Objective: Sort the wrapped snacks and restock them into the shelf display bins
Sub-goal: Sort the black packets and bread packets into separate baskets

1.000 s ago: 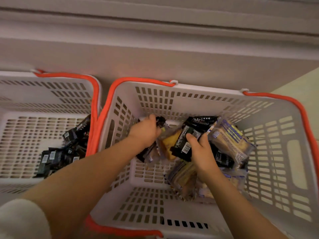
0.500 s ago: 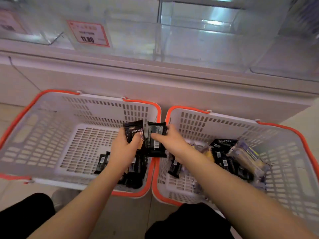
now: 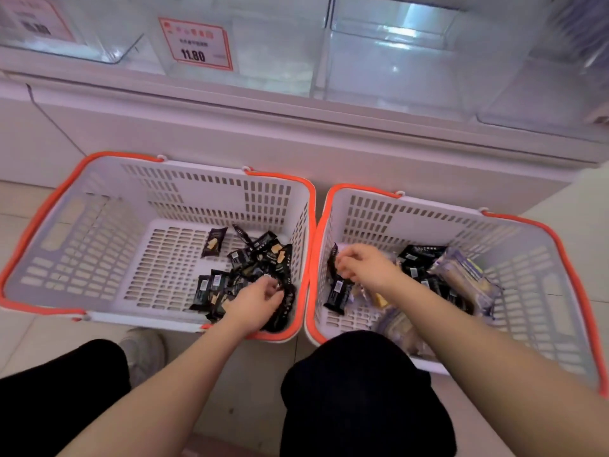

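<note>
Left hand (image 3: 255,300): fingers (image 3: 272,286) curled loosely downward over the pile of black snack packets (image 3: 250,275) in the near right corner of the left basket (image 3: 99,232); whether they grip a packet cannot be told. Half a second ago this hand held a black packet raised above that basket; it is now down among the pile. Right hand (image 3: 365,267): fingers (image 3: 342,265) bent and pinched together at the near left wall of the right basket (image 3: 527,291), just beside a black packet (image 3: 333,258) standing against that wall; contact cannot be told. Earlier this hand carried a black packet over the rims between the baskets; it has since returned inside the right basket. Second black packet (image 3: 337,296) lies below the hand on the basket floor. More black packets (image 3: 417,260) and clear-wrapped pale snacks (image 3: 464,278) lie beyond the wrist, toward the basket's right. One single black packet (image 3: 213,246) lies apart, left of the main pile. Both baskets white, slotted, orange-rimmed, touching side by side on the tiled floor (image 3: 19,206). Above: white shelf base (image 3: 296,146), clear display bins (image 3: 395,61), price tag (image 3: 196,44) reading 11.80. Dark-clothed knees (image 3: 362,390) in foreground.
</note>
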The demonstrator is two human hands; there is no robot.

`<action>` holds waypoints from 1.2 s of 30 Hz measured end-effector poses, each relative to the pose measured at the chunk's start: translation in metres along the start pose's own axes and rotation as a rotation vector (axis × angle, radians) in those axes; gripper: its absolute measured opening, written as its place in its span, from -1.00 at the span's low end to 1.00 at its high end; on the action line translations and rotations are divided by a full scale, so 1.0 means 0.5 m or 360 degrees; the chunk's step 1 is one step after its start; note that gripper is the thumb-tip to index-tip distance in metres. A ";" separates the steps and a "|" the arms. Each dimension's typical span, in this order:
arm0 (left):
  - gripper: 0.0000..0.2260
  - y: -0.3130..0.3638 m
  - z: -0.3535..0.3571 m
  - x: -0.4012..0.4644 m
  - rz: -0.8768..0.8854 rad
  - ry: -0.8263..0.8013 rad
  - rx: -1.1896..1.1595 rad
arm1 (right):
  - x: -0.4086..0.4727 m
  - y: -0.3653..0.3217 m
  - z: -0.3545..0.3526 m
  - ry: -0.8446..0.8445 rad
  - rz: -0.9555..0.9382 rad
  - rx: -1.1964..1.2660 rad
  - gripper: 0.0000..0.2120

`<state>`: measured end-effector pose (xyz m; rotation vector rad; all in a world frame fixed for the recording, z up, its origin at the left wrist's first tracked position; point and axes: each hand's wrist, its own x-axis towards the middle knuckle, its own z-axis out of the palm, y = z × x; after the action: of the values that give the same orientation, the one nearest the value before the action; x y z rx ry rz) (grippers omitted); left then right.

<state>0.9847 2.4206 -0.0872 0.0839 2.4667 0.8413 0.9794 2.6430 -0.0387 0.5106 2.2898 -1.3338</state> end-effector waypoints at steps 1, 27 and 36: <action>-0.69 0.019 -0.001 -0.003 0.0121 0.0092 -0.0086 | -0.003 0.021 -0.010 0.0041 0.0031 0.0010 -0.86; -0.55 0.177 0.338 0.262 -0.0367 -0.0345 0.0619 | 0.139 0.369 -0.182 -0.0021 -0.0130 -0.1667 -0.65; -0.62 0.158 0.354 0.258 -0.0283 -0.0274 0.0472 | 0.170 0.370 -0.178 -0.0114 -0.0062 -0.2051 -0.70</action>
<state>0.9540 2.6102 -0.2186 0.0395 2.3755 0.3741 0.9875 2.8157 -0.1782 -0.0408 2.5067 0.2695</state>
